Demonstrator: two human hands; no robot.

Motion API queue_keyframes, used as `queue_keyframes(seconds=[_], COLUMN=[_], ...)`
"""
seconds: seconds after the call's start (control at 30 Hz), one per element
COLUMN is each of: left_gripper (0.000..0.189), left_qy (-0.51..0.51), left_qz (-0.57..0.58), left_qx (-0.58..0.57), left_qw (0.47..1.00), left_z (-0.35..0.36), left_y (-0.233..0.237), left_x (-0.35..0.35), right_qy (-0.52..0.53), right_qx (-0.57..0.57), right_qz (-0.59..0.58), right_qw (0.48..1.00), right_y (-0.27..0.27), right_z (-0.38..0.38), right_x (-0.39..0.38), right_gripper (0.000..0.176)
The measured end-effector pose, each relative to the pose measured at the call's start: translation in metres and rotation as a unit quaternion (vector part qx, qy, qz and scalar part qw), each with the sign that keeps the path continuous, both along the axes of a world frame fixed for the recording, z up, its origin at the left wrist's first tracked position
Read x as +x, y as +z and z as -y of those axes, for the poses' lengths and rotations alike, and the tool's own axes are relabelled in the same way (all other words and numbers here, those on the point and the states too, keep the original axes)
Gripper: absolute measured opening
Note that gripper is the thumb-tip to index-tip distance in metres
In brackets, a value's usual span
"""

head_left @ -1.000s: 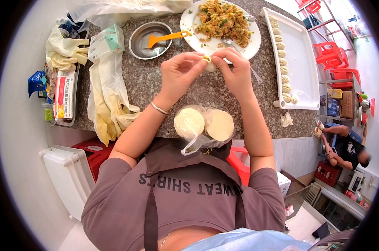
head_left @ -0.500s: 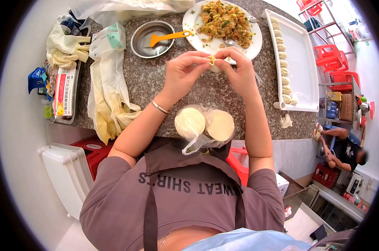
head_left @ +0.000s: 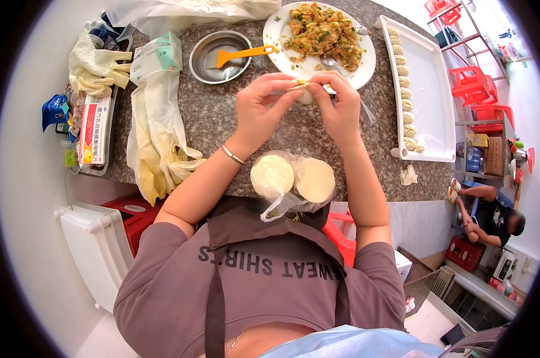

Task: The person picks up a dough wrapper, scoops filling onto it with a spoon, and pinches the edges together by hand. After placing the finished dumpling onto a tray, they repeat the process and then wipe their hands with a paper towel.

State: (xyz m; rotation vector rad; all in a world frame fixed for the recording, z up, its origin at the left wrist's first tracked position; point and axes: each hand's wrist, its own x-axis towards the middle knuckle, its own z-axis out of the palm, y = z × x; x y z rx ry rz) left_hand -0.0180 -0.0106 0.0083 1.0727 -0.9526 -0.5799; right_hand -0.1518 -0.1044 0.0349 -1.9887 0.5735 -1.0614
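Observation:
Between my two hands is a small dumpling (head_left: 305,95), its pale wrapper partly folded around a bit of yellowish filling at the top. My left hand (head_left: 262,102) pinches its left edge with thumb and fingertips. On the other edge, my right hand (head_left: 339,106) presses the dough between thumb and forefinger. Fingers hide much of the dumpling. Just beyond lies a white plate (head_left: 277,30) heaped with chopped filling (head_left: 322,33), a spoon (head_left: 335,64) resting in it. Nearer my body, two stacks of round wrappers (head_left: 272,175) sit in a clear plastic bag.
A white tray (head_left: 428,101) on the right holds a row of pleated dumplings (head_left: 406,92). A metal bowl (head_left: 203,74) with an orange brush (head_left: 246,53) stands left of the plate. Plastic gloves (head_left: 156,140) lie at left. A person (head_left: 496,218) sits in the right background.
Both hands stay on the dumpling, and their fingertips have shifted slightly along the wrapper's edge. Less filling shows at its top. The whole view has moved a little.

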Motion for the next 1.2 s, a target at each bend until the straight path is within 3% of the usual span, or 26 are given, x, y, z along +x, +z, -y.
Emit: queue_keyframes(seconds=[0.1,0.2,0.27,0.37,0.5,0.73,0.93,1.2], left_gripper=[0.014,0.016,0.023,0.029,0.031,0.022,0.015,0.014], left_qy=[-0.010,-0.017,-0.069,-0.065,-0.058,-0.016,0.030,0.039], left_qz=[0.063,0.049,-0.039,-0.074,-0.045,-0.025,0.047,0.076], left_qx=[0.007,0.017,0.050,0.008,0.023,0.030,0.004,0.010], left_qw=[0.998,0.998,0.996,0.995,0.997,0.999,0.998,0.996], left_z=[0.001,0.003,0.002,0.002,0.002,0.002,0.002,0.002], left_y=[-0.005,-0.006,-0.007,0.000,-0.001,-0.007,-0.005,-0.002], left_x=[0.002,0.002,0.004,0.001,0.001,0.001,0.000,-0.001], right_qy=[-0.021,-0.025,-0.017,0.012,-0.005,-0.025,-0.035,-0.032], right_qx=[0.009,0.027,0.038,0.003,-0.023,-0.073,-0.028,-0.055], right_qz=[0.015,0.014,0.004,-0.054,-0.044,-0.028,-0.028,-0.048], right_qw=[1.000,0.999,0.999,0.998,0.999,0.997,0.999,0.997], right_y=[-0.006,-0.007,-0.004,0.004,0.004,0.000,0.000,0.000], right_z=[-0.001,0.002,0.006,0.009,0.006,0.001,-0.003,-0.002], right_x=[0.002,0.000,-0.003,-0.005,-0.003,0.000,0.002,0.001], right_gripper=[0.006,0.007,0.008,0.009,0.009,0.006,0.007,0.007])
